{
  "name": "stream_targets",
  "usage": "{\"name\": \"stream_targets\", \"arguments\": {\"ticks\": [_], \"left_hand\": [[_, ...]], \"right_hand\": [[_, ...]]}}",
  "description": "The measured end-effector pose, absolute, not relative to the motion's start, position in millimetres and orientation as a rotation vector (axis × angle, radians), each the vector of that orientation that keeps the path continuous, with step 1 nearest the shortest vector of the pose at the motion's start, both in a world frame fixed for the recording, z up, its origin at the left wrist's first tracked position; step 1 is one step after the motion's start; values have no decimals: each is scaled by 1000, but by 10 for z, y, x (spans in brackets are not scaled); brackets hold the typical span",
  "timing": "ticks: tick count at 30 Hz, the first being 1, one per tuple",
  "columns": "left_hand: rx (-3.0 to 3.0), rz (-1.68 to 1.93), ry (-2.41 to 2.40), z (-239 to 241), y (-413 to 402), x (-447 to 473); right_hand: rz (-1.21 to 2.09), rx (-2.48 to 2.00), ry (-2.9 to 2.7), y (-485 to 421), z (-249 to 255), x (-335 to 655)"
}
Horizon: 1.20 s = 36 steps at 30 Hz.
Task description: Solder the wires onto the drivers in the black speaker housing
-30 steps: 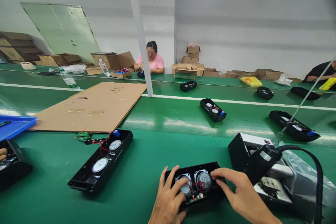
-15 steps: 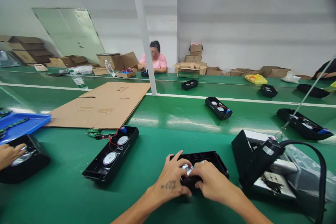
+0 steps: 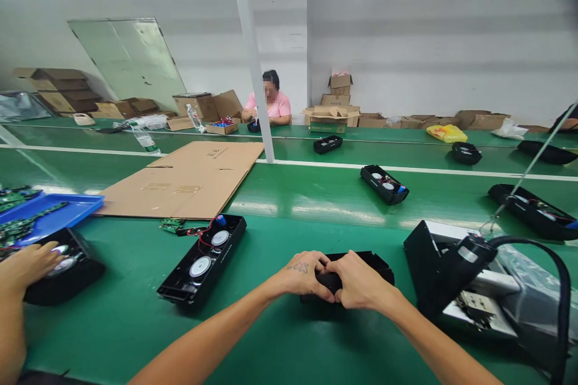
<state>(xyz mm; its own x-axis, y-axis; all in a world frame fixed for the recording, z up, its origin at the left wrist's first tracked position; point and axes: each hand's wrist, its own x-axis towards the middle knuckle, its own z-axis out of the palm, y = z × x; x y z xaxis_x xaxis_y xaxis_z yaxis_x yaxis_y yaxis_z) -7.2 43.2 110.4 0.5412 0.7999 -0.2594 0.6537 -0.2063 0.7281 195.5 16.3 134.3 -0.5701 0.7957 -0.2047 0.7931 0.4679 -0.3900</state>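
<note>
An oblong black open-topped housing (image 3: 209,253) is left of the left hand (image 3: 310,275), a black cylindrical tool (image 3: 455,277) right of the right hand (image 3: 359,281).

The held case (image 3: 378,263) is showing plain black, while the table (image 3: 280,349) is gleaming green. A tray (image 3: 81,209) is showing bright blue, the cardboard (image 3: 194,177) is showing brown with dark print, and a co-worker's shirt (image 3: 280,109) is showing pink

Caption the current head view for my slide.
Left hand and right hand hold a black speaker enclosure at a green workbench, near an open enclosure with two round speaker drivers.
</note>
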Motion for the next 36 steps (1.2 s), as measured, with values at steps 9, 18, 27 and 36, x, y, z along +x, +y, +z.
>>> {"name": "stream_targets", "arguments": {"ticks": [9, 18, 27, 36], "left_hand": [[1906, 227, 1221, 1075, 463, -66], [1948, 278, 1166, 1028, 376, -67], [1979, 281, 1166, 987, 372, -75], [2057, 278, 1139, 944, 388, -100]], "right_hand": [[710, -1445, -2645, 189, 1299, 1975], [897, -1504, -2609, 311, 1342, 2004], [629, -1462, -2657, 106, 1218, 2004], [564, -1534, -2618, 29, 1216, 1958]]}}
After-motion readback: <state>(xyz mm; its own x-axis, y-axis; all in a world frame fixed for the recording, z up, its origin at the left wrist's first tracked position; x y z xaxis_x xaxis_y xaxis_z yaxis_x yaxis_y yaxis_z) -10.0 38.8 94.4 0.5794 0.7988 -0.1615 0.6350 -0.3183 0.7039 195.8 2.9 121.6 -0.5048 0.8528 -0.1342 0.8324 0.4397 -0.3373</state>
